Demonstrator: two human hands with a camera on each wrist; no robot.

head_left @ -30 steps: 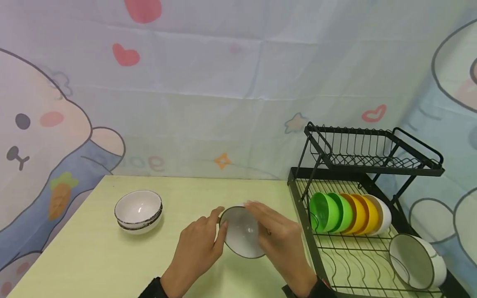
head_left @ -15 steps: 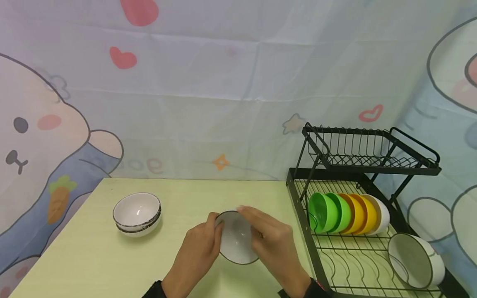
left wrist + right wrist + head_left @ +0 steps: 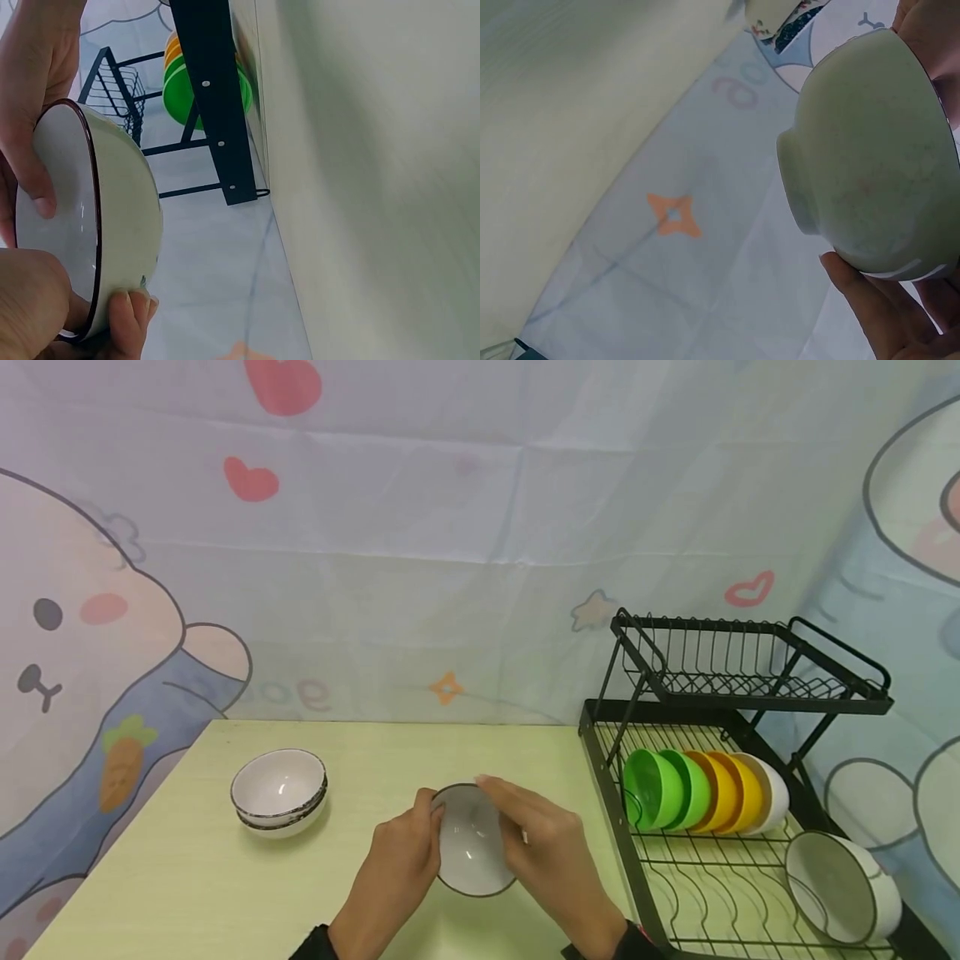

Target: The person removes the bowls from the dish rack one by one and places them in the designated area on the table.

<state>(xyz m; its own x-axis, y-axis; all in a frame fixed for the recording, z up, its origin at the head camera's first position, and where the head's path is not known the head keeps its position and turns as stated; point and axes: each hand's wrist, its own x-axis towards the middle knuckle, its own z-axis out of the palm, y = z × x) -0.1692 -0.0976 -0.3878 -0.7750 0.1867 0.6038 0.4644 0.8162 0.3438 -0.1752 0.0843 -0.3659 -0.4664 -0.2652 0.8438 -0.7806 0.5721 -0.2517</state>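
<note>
Over the table, both hands hold a white bowl [image 3: 472, 845] with a thin dark rim, its inside tilted toward me in the head view. At its left edge my left hand [image 3: 396, 864] pinches the rim; in the left wrist view the fingers [image 3: 127, 319] press the outer wall. My right hand [image 3: 553, 852] grips the other side. Its thumb [image 3: 34, 180] lies against the bowl's inside in the left wrist view. The right wrist view has the bowl's pale outer wall [image 3: 870, 157] and foot ring side-on, with right-hand fingers [image 3: 870, 307] beneath it.
Two stacked white bowls [image 3: 277, 789] with dark patterned rims stand on the table [image 3: 187, 877] at left. On the right is a black two-tier dish rack [image 3: 611, 810]. Its lower tier carries a row of green bowls [image 3: 651, 789], yellow bowls [image 3: 738, 793], a white bowl [image 3: 772, 795] and a larger white bowl [image 3: 881, 893].
Both hands and the bowl have shifted slightly left and down in the head view, mostly in the first half second. The bowl has turned a little between the hands. Stacked and racked bowls stay put.
</note>
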